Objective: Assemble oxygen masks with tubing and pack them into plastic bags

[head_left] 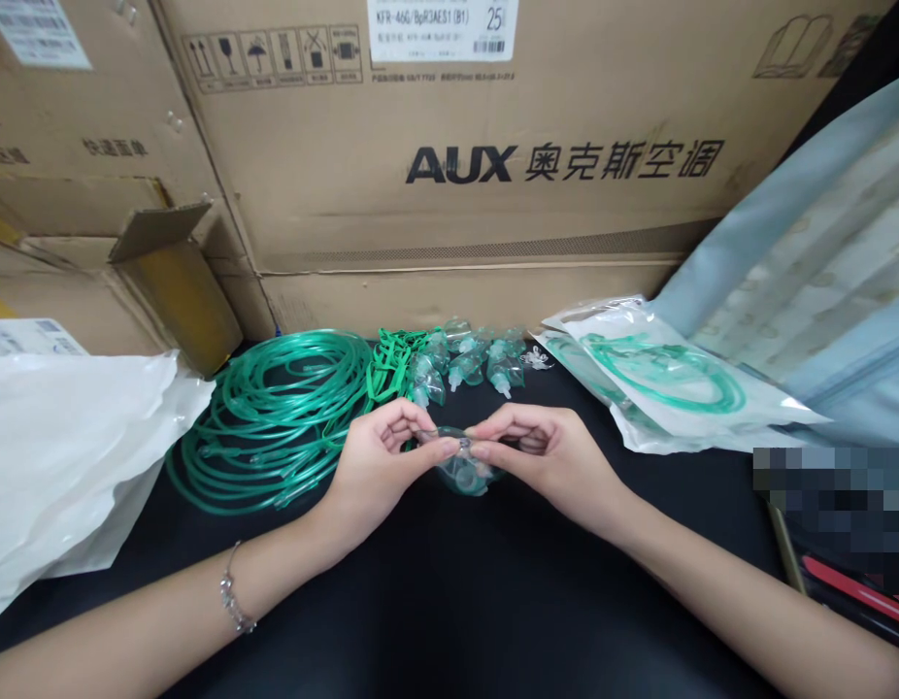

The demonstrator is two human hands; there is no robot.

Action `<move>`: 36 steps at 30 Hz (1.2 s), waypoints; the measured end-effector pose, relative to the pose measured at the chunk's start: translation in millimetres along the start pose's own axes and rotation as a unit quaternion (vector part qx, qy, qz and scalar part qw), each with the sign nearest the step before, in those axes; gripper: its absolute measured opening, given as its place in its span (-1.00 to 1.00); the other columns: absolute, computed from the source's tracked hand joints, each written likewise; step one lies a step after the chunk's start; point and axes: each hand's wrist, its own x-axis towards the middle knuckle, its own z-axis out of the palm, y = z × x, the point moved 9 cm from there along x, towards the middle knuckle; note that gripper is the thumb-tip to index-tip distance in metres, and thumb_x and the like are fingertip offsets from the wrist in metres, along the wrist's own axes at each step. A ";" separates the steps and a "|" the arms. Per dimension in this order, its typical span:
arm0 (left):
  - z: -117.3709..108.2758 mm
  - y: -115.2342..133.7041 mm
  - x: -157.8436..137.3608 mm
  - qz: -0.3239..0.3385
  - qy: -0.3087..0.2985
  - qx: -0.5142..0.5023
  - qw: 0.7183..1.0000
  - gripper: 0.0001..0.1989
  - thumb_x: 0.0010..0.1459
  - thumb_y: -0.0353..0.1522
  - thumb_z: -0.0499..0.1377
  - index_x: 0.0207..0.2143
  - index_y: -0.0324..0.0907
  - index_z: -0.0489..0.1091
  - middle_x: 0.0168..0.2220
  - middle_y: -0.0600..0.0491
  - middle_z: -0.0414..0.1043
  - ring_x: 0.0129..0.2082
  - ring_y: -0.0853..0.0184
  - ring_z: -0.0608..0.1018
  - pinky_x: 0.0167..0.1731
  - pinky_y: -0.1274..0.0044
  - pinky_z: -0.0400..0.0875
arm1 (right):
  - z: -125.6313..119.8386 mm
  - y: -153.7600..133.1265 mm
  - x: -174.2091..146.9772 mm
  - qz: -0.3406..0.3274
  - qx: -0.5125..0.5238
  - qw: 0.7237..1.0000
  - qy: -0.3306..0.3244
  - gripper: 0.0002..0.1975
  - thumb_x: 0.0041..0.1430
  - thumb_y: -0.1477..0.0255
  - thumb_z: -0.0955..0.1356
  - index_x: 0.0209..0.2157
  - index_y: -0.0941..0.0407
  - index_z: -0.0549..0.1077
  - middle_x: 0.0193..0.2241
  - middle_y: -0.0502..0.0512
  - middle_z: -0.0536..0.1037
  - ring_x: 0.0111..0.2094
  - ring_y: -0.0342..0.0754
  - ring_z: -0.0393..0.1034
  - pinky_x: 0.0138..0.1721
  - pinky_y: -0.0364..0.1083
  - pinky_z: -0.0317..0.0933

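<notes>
Translucent green mask [470, 478] is held between my left hand [377, 451] and my right hand [558, 451], thumbs and fingertips of both pinching its edge, over the black tabletop [420, 602] and nearer me than a cluster of similar masks [466, 361].

The tabletop [435, 621] is black. The coiled tubing [348, 357] is see-through emerald green, the straps [391, 374] a brighter grass green. The nearest mask [470, 478] and the masks [464, 364] behind it are clear with a pale green tint. The large carton [333, 175] is brown with black lettering; its label [444, 29] is white, printed black. The bags [78, 417] are white, the cloth [718, 243] pale blue, the bracelet [232, 594] silver.
</notes>
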 end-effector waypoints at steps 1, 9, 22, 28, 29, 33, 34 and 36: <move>-0.2 2.5 -0.8 0.005 -0.001 0.009 1.000 -0.80 -0.19 -0.42 0.30 -0.55 -0.21 0.29 -0.58 0.18 0.30 -0.51 0.48 0.39 -0.47 0.66 0.32 | 0.4 -0.1 0.1 -0.002 0.005 1.000 -0.001 -0.88 -0.09 0.39 0.42 -0.47 0.14 0.46 -0.50 0.01 0.52 -0.47 -0.15 0.43 -0.38 -0.15 0.34; 0.7 13.0 -4.2 0.010 -0.009 0.051 0.999 -0.77 -0.16 -0.42 0.28 -0.59 -0.21 0.22 -0.62 0.20 0.26 -0.57 0.51 0.34 -0.56 0.69 0.27 | 2.5 -9.8 -7.1 -0.064 -0.070 0.995 0.016 -0.87 0.01 0.40 0.38 -0.35 0.12 0.45 -0.44 0.03 0.52 -0.39 -0.12 0.42 -0.33 -0.15 0.32; -1.0 3.5 2.6 -0.018 -0.025 0.027 0.999 -0.80 -0.20 -0.41 0.31 -0.53 -0.23 0.31 -0.53 0.13 0.39 -0.47 0.44 0.46 -0.40 0.61 0.37 | 15.6 11.2 -0.6 0.092 0.068 0.988 -0.103 -0.80 0.02 0.32 0.36 -0.37 0.17 0.51 -0.45 0.05 0.57 -0.36 -0.11 0.46 -0.22 -0.11 0.30; -9.5 3.3 2.8 -0.023 0.024 -0.047 0.998 -0.75 -0.21 -0.42 0.32 -0.39 -0.21 0.39 -0.36 0.11 0.46 -0.40 0.40 0.53 -0.37 0.59 0.44 | 9.0 11.7 -1.9 0.086 0.053 0.994 -0.035 -0.84 -0.07 0.35 0.41 -0.40 0.10 0.57 -0.42 0.03 0.58 -0.33 -0.08 0.46 -0.19 -0.09 0.30; -8.7 1.8 2.2 -0.029 0.024 -0.048 0.998 -0.78 -0.18 -0.40 0.31 -0.40 -0.22 0.43 -0.37 0.09 0.49 -0.37 0.38 0.54 -0.34 0.59 0.44 | 7.7 11.7 -1.9 0.083 0.051 0.995 -0.020 -0.84 -0.09 0.35 0.42 -0.41 0.09 0.57 -0.44 0.03 0.58 -0.35 -0.09 0.46 -0.21 -0.09 0.31; -1.5 -5.3 -0.7 -0.049 -0.002 -0.064 0.997 -0.83 -0.10 -0.35 0.28 -0.37 -0.18 0.53 -0.27 0.04 0.54 -0.25 0.33 0.54 -0.19 0.54 0.43 | 4.1 7.1 -1.6 0.052 0.031 0.998 0.014 -0.85 -0.11 0.35 0.43 -0.44 0.10 0.57 -0.50 0.01 0.56 -0.45 -0.12 0.44 -0.33 -0.13 0.33; 0.0 -7.6 -1.2 -0.056 -0.008 -0.071 0.996 -0.82 -0.11 -0.35 0.28 -0.36 -0.16 0.53 -0.27 0.04 0.55 -0.24 0.32 0.54 -0.18 0.52 0.43 | 3.5 6.0 -1.6 0.047 0.026 0.998 0.018 -0.85 -0.11 0.34 0.43 -0.45 0.11 0.56 -0.51 0.01 0.56 -0.47 -0.13 0.43 -0.37 -0.15 0.33; 2.2 -11.5 -1.6 -0.069 -0.016 -0.082 0.994 -0.81 -0.12 -0.34 0.29 -0.36 -0.15 0.53 -0.29 0.04 0.56 -0.25 0.30 0.55 -0.17 0.50 0.43 | 3.5 4.5 -2.1 0.042 0.014 0.999 0.018 -0.84 -0.09 0.32 0.42 -0.47 0.12 0.55 -0.53 0.02 0.55 -0.51 -0.13 0.41 -0.43 -0.15 0.33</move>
